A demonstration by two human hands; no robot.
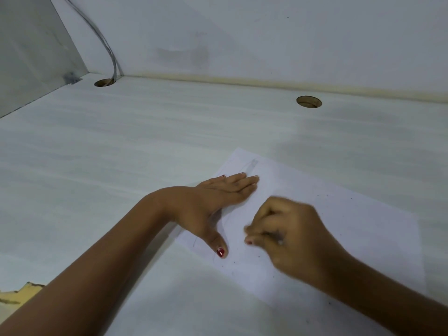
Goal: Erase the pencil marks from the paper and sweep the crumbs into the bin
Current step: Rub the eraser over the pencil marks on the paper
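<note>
A white sheet of paper (339, 214) lies on the pale desk (121, 154), right of centre. Faint pencil lines (251, 166) show near its far corner and along its left edge. My left hand (218, 200) presses flat on the paper's left edge, fingers straight and thumb spread. My right hand (288, 234) is blurred, fingers pinched on a small greyish object that looks like an eraser (276, 236), held against the sheet. Dark crumbs (327, 197) are scattered over the paper. No bin is in view.
Two round cable holes are cut into the desk, one at the back left (104, 82) with a grey cable (106, 44) running into it, one at the back right (309, 101). A wall runs behind. The desk's front left edge is chipped (21, 294).
</note>
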